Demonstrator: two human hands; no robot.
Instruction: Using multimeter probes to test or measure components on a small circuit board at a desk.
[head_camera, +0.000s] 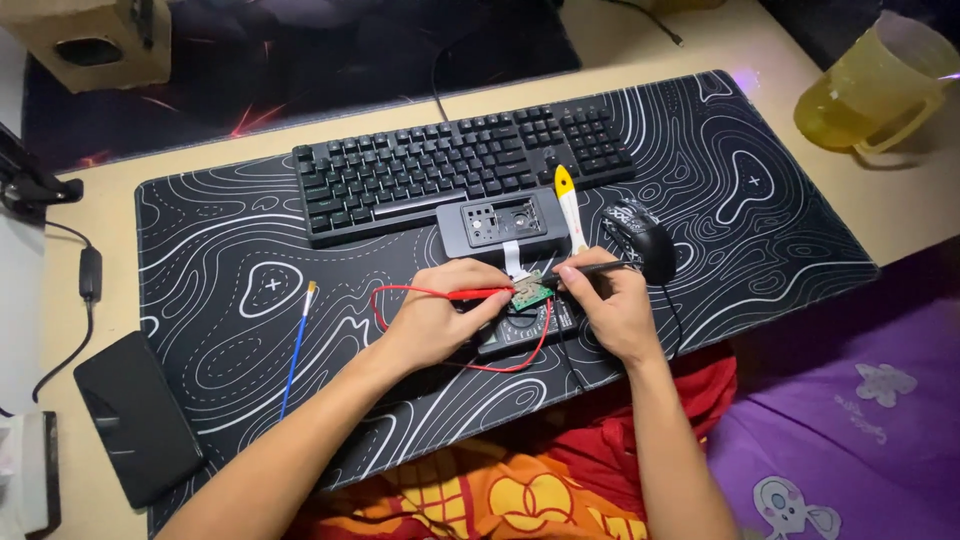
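Frame centre: your left hand (435, 315) pinches red probe (480, 294), your right hand (610, 305) grips black probe (590, 268); both tips pressed on green board (530, 293), steadied over meter (520, 335) for contact.

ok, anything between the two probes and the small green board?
Nothing visible. The left hand has the red probe and the right hand the black probe, both tips already at the green board.
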